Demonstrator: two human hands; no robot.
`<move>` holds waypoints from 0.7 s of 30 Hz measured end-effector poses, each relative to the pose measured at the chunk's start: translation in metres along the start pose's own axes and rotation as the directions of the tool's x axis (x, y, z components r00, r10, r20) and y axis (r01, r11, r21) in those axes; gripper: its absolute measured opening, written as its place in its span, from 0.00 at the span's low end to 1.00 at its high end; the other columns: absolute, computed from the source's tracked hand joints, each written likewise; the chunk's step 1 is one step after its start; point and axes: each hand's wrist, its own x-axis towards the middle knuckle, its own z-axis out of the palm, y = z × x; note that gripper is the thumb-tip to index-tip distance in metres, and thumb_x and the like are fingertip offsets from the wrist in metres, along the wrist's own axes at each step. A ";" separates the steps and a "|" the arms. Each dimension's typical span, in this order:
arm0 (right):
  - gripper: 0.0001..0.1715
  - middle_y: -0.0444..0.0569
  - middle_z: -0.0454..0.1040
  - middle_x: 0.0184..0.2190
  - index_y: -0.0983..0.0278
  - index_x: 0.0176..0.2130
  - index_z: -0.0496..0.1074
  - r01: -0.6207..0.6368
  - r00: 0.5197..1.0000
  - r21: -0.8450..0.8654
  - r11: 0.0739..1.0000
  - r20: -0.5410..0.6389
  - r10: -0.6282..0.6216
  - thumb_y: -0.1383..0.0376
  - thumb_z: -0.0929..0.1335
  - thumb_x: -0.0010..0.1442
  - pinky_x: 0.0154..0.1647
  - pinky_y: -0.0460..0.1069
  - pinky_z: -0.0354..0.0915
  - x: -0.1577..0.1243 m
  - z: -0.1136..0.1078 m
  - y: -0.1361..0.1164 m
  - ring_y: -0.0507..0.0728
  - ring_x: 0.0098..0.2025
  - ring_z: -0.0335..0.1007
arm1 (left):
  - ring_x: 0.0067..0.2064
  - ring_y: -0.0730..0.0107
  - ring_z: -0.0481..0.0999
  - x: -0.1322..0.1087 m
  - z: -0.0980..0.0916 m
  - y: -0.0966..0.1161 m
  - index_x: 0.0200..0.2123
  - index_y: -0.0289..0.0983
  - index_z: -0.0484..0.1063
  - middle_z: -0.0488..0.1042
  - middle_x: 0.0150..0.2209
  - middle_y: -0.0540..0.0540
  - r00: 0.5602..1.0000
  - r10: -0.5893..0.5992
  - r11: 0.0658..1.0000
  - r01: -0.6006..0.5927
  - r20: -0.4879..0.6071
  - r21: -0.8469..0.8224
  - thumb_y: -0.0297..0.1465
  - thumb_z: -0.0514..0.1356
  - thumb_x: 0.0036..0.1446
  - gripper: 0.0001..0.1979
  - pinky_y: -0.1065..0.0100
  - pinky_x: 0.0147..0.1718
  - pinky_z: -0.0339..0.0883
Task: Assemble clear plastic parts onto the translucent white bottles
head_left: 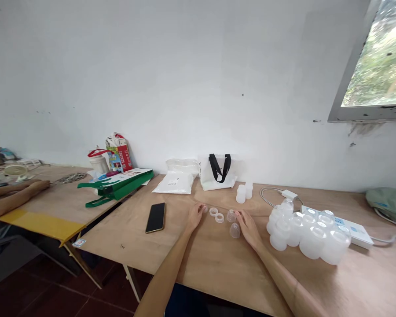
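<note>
My left hand [196,215] rests on the wooden table [218,259], its fingers curled near a small clear ring. My right hand [248,226] lies beside it, fingertips touching a small clear cup [231,215]. A second clear cup [235,230] lies on its side against my right hand. Two clear plastic rings [216,214] sit between my hands. What the left fingers pinch, if anything, is too small to make out.
A cluster of translucent bottles [308,235] stands at right by a white power strip [350,229]. A black phone [155,217], white packets [175,181], a white bag [218,171] and two small bottles [244,192] lie behind. Another person's arm [16,193] rests on the left table beside a green bag [117,187].
</note>
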 end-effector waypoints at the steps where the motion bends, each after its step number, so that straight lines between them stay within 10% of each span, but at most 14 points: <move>1: 0.31 0.52 0.81 0.47 0.57 0.45 0.76 0.002 1.000 0.002 1.000 0.000 -0.002 0.40 0.57 0.70 0.56 0.59 0.68 0.000 0.000 0.000 0.64 0.52 0.75 | 0.48 0.60 0.80 0.001 0.002 0.001 0.40 0.38 0.76 0.81 0.46 0.42 1.000 0.008 1.000 -0.008 0.018 -0.002 0.30 0.55 0.67 0.09 0.60 0.51 0.74; 21: 0.31 0.53 0.81 0.48 0.58 0.45 0.75 -0.032 0.999 0.028 0.999 0.043 0.031 0.40 0.58 0.69 0.56 0.60 0.67 0.000 0.001 -0.001 0.66 0.52 0.76 | 0.44 0.59 0.79 -0.011 -0.009 0.005 0.41 0.44 0.72 0.80 0.41 0.47 0.989 0.047 0.995 -0.059 0.139 0.086 0.41 0.47 0.73 0.16 0.63 0.47 0.70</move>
